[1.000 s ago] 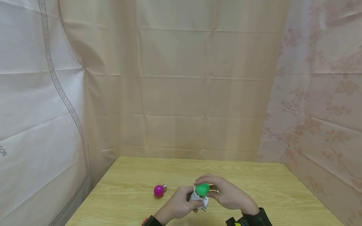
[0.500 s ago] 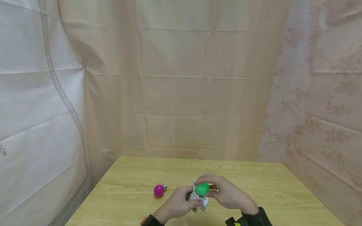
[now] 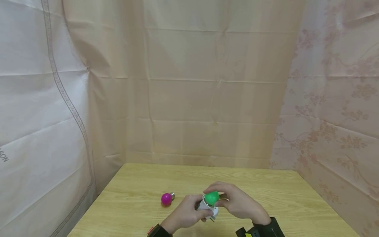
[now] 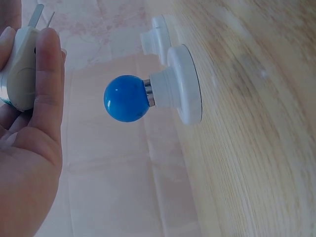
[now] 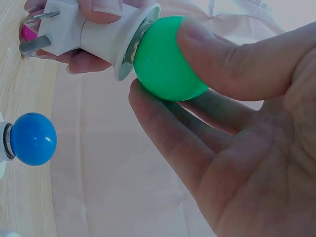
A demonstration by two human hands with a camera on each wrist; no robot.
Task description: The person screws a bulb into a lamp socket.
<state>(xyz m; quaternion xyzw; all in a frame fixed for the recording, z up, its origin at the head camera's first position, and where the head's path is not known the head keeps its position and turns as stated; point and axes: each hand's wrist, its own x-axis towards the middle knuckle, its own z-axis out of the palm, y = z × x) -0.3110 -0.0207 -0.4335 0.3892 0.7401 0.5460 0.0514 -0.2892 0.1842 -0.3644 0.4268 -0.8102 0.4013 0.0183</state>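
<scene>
My left hand grips a white plug-in lamp socket, its metal plug pins showing in the right wrist view. A round green bulb sits with its metal base in the socket's mouth; a silver band of that base shows at the rim. Thumb and fingers of my right hand pinch the green bulb from the side. Both hands are held over the table, close together. In the left wrist view only the back end of the socket body and its pins show; the bulb is out of that picture.
A magenta bulb lies on its side on the wooden table, left of my hands. The left wrist view shows a blue bulb in a round white lamp holder, with a second white holder behind. Cloth hangs around the table.
</scene>
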